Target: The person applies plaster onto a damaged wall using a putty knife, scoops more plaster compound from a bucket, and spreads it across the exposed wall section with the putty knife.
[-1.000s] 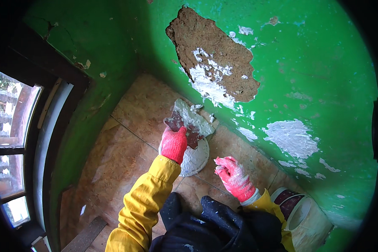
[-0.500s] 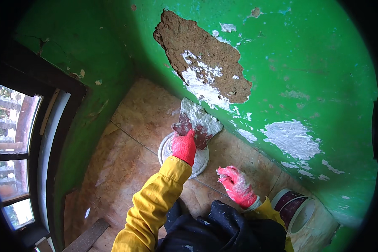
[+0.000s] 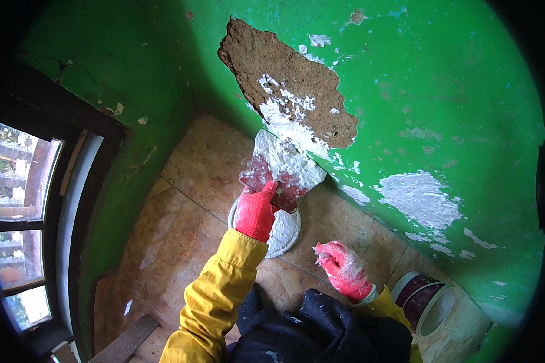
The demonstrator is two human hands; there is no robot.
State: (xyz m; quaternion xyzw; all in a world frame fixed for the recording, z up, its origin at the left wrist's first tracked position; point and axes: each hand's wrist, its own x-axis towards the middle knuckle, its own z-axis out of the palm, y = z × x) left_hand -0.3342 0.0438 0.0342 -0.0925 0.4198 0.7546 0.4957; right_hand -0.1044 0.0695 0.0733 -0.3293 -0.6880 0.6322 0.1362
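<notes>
My left hand (image 3: 256, 213), in a red glove, grips a dark red plaster spreader (image 3: 289, 192) with a forefinger stretched along it. White plaster (image 3: 286, 156) coats the spreader's far half. Its far edge lies at the lower border of a brown bare patch (image 3: 284, 78) on the green wall; whether it touches cannot be told. Below the spreader, a bucket of white plaster (image 3: 284, 233) stands partly hidden by it and my left hand. My right hand (image 3: 344, 270), its red glove smeared white, is closed in front of my body; what its fingers hold, if anything, is unclear.
White plaster smears (image 3: 421, 198) mark the green wall (image 3: 460, 115) at right. A dark red and white bucket (image 3: 422, 302) lies near my right arm. At left is a dark-framed window (image 3: 18, 175). A wooden plank (image 3: 126, 340) is at lower left, over the brown floor (image 3: 175, 227).
My left hand has moved the spreader slightly up and to the left, closer to the wall patch, showing more of the plaster bucket. My right hand has barely moved.
</notes>
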